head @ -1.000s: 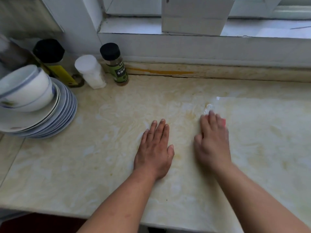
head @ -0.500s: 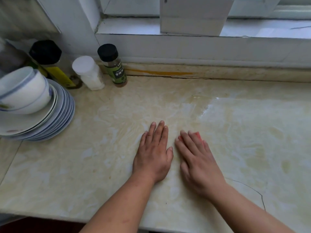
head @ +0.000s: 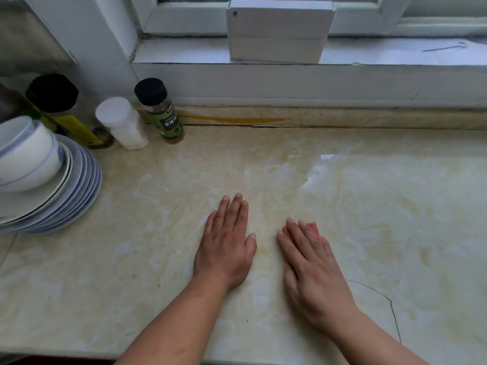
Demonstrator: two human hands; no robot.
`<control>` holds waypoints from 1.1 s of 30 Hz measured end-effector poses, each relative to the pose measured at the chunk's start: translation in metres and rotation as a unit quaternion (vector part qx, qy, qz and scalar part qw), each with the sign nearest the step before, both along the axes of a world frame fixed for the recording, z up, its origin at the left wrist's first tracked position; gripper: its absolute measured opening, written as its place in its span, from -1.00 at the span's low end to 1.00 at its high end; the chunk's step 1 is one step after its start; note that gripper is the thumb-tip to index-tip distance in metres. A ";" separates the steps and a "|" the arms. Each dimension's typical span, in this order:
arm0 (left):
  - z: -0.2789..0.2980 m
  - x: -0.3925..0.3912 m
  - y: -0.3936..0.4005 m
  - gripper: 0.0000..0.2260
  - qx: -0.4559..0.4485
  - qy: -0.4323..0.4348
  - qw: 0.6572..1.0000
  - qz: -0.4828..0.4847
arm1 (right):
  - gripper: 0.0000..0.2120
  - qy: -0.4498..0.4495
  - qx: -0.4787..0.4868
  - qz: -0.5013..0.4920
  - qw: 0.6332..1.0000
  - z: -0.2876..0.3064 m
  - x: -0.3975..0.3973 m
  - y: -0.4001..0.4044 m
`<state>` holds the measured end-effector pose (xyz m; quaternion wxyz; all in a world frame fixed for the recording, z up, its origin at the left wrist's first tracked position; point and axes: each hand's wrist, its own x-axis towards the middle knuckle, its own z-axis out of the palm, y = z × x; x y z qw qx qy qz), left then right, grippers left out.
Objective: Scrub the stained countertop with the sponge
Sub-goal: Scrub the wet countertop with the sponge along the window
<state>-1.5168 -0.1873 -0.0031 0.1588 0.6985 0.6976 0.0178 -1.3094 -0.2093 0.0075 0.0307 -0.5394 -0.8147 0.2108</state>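
Observation:
The cream marbled countertop (head: 158,259) carries yellowish stains and a wet sheen on its right half. A red sponge (head: 314,228) lies flat on it, mostly hidden under my right hand (head: 311,272), which presses down on it with straight fingers; only a red corner shows past the fingertips. My left hand (head: 226,246) rests palm down on the bare counter just left of the sponge, fingers together, holding nothing.
A stack of plates (head: 71,204) with white bowls (head: 23,154) on top sits at the left. Behind it stand a dark-capped bottle (head: 60,111), a white shaker (head: 121,125) and a spice jar (head: 160,111). A white box (head: 276,32) is on the windowsill. A thin crack (head: 390,306) runs near my right wrist.
My right hand has slid the sponge from the far wet patch back toward me and to the left, close beside my left hand. The left hand has stayed in place.

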 end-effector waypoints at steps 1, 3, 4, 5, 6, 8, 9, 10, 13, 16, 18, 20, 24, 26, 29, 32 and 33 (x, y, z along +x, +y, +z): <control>0.000 0.000 0.000 -0.26 0.001 -0.002 1.000 0.001 | -0.34 -0.008 -0.002 -0.011 1.000 -0.002 0.009 0.000; 0.000 0.001 0.000 -0.26 0.001 -0.002 1.000 0.002 | -0.33 -0.028 -0.003 -0.042 0.999 -0.005 0.018 0.025; 0.001 0.001 -0.001 -0.27 -0.002 -0.001 1.000 0.004 | -0.34 -0.033 0.001 -0.061 0.998 -0.005 0.018 0.046; 0.001 0.001 0.000 -0.27 -0.004 0.001 1.000 0.007 | -0.36 -0.033 0.001 -0.083 0.996 -0.004 0.016 0.069; 0.001 0.001 0.000 -0.27 -0.005 0.004 1.000 0.010 | -0.38 -0.032 -0.005 -0.103 0.994 -0.002 0.013 0.090; -0.001 0.001 0.000 -0.28 -0.007 0.005 1.000 0.012 | -0.39 -0.027 -0.012 -0.124 0.992 0.001 0.009 0.111; -0.001 0.001 0.000 -0.28 -0.007 0.003 1.000 0.011 | -0.38 -0.026 -0.013 -0.122 0.992 0.003 0.010 0.108; -0.002 0.001 0.000 -0.28 -0.004 0.000 1.000 0.012 | -0.38 -0.024 -0.016 -0.111 0.993 0.004 0.012 0.096; -0.003 0.001 0.000 -0.27 0.000 -0.006 1.000 0.014 | -0.35 0.003 -0.010 -0.058 0.998 0.003 0.026 0.028; -0.003 0.000 0.000 -0.25 -0.004 0.004 1.000 0.011 | -0.33 -0.004 0.010 -0.028 1.000 -0.004 0.057 -0.018; -0.003 0.000 0.000 -0.25 -0.001 0.000 1.000 0.013 | -0.33 -0.020 0.010 -0.062 0.998 -0.009 0.087 -0.017; -0.003 0.001 0.000 -0.26 -0.001 -0.002 1.000 0.015 | -0.32 -0.027 0.007 -0.135 0.990 -0.008 0.118 -0.004; -0.002 0.000 -0.001 -0.25 -0.003 0.010 1.000 0.016 | -0.32 -0.045 0.014 -0.264 0.963 -0.005 0.162 0.015; -0.003 0.001 0.000 -0.25 -0.001 0.012 1.000 0.016 | -0.31 -0.039 0.010 -0.307 0.951 -0.005 0.162 0.026; -0.005 0.001 -0.001 -0.26 0.001 0.005 1.000 0.020 | -0.30 -0.025 0.010 -0.291 0.956 -0.004 0.129 0.046; -0.006 0.000 0.000 -0.26 0.001 0.011 1.000 0.020 | -0.30 -0.014 0.003 -0.169 0.985 -0.002 0.080 0.045; -0.007 0.000 0.000 -0.26 0.002 0.014 1.000 0.020 | -0.32 -0.010 -0.005 -0.124 0.992 -0.002 0.065 0.040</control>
